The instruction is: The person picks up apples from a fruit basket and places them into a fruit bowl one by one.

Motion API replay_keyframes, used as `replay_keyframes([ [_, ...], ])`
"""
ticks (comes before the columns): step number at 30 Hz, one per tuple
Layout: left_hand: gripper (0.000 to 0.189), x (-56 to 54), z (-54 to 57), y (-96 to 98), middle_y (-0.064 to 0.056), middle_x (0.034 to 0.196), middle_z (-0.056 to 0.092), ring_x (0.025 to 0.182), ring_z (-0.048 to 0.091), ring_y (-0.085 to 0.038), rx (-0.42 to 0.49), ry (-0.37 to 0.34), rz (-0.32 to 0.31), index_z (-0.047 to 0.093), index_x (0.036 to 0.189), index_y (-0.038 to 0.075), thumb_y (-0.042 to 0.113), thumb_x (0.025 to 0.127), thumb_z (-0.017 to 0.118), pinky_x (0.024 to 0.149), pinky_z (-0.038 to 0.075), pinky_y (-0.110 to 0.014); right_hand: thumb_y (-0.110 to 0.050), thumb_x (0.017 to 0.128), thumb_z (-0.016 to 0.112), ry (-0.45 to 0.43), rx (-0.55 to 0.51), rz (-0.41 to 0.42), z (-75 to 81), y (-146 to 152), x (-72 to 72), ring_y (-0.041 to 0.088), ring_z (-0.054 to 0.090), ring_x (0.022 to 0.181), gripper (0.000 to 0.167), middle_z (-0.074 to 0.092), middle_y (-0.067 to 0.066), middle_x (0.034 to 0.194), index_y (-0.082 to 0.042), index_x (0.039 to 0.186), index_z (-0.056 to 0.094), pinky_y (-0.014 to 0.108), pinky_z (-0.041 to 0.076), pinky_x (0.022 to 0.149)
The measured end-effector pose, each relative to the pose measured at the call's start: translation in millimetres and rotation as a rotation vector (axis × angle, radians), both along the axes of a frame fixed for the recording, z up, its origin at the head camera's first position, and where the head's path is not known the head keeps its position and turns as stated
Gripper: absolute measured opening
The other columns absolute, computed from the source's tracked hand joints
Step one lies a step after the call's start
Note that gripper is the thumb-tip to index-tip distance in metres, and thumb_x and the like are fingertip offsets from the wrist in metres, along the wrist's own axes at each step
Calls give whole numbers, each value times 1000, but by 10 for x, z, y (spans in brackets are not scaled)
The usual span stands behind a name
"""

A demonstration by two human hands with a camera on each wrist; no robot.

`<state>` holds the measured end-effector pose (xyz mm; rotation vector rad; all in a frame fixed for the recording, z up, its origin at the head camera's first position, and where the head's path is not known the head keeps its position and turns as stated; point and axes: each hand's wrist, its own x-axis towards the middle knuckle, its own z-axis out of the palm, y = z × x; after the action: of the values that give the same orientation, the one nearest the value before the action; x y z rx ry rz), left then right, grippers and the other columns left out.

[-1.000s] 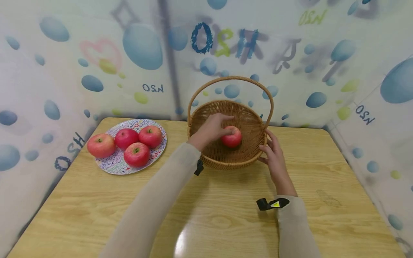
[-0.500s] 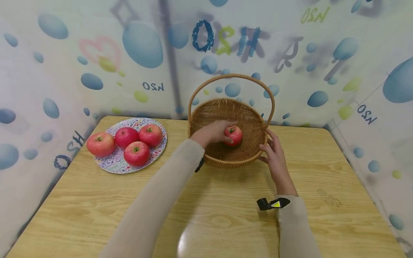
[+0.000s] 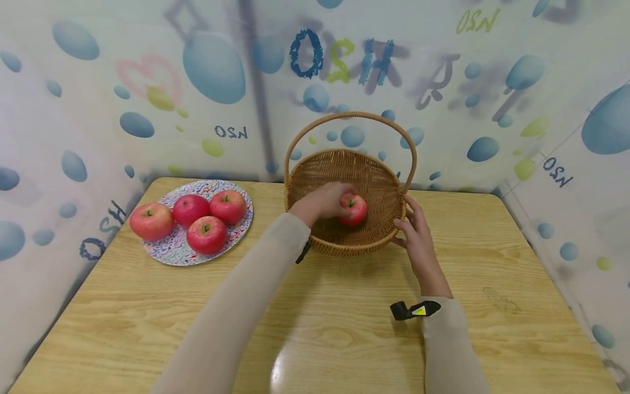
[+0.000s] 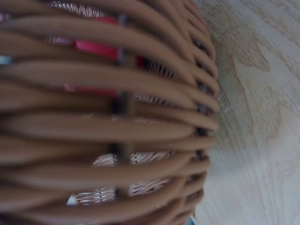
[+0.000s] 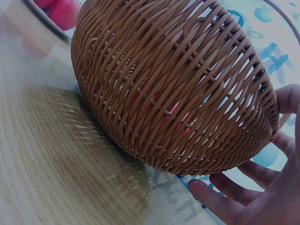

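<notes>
A red apple (image 3: 356, 213) sits inside a tan wicker basket (image 3: 381, 178) with a tall arched handle. My left hand (image 3: 325, 201) reaches over the near-left rim and holds this apple from its left side; some of its fingers are hidden behind the fruit. On the right, my right hand (image 3: 417, 238) grips the basket's side, thumb at the rim and fingers outside. The right wrist view has the woven wall close up, the basket tilted, with fingers (image 5: 229, 190) beside it. In the left wrist view the weave (image 4: 93, 129) blocks the left hand, and red shows through its gaps.
A patterned oval plate (image 3: 172, 256) on the left bears several red apples (image 3: 208, 235). Everything stands on a light wooden table (image 3: 344, 328). Just behind the basket rises a wall covering (image 3: 275, 153) printed with blue drops and letters.
My left hand has lowered from above the apple and closed its fingers about its left side. The apple shifted slightly within the basket. My right hand keeps its hold on the basket.
</notes>
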<state>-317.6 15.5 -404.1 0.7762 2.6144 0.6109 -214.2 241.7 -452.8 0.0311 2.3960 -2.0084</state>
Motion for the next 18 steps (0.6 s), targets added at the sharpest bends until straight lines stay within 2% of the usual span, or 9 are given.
replay_keyframes([
  [3,58,9,-6,3,-6,136,59,111,55,-20,-4,-17,-5,48,148,15,25,96,70,94,48,-36,-25,107,43,-1,2,1,-3,-3,3,37,44,143,60,30,9,165,-40,160,20,34,54,93],
  [7,62,35,-11,-24,-9,147,49,118,48,-21,-31,-35,4,47,152,21,27,95,70,97,47,-37,-25,107,42,8,-3,9,-19,-13,-4,38,43,143,60,29,10,165,-40,160,19,28,54,90],
  [9,62,42,-17,-36,-9,146,49,115,50,-22,-22,-50,10,48,151,23,27,94,71,96,48,-37,-24,107,42,15,-4,11,-28,-16,-9,39,43,144,60,29,11,165,-40,160,19,26,54,88],
  [11,64,38,-27,-43,-9,149,49,120,52,-23,-8,-64,14,47,152,21,27,94,72,102,48,-39,-24,107,41,20,-3,14,-29,-19,-12,39,43,143,60,29,12,165,-40,160,19,25,54,87],
  [15,67,33,-45,-43,-8,149,53,125,55,-24,24,-85,17,43,152,16,24,93,73,108,48,-42,-25,107,42,16,1,10,-8,-28,-4,38,43,143,60,30,12,164,-40,160,19,37,55,95],
  [18,66,32,-55,-36,-8,147,54,123,54,-23,30,-68,8,44,150,15,23,92,74,107,48,-42,-26,107,41,5,6,1,3,-30,5,38,42,144,60,29,12,165,-40,160,18,44,53,100],
])
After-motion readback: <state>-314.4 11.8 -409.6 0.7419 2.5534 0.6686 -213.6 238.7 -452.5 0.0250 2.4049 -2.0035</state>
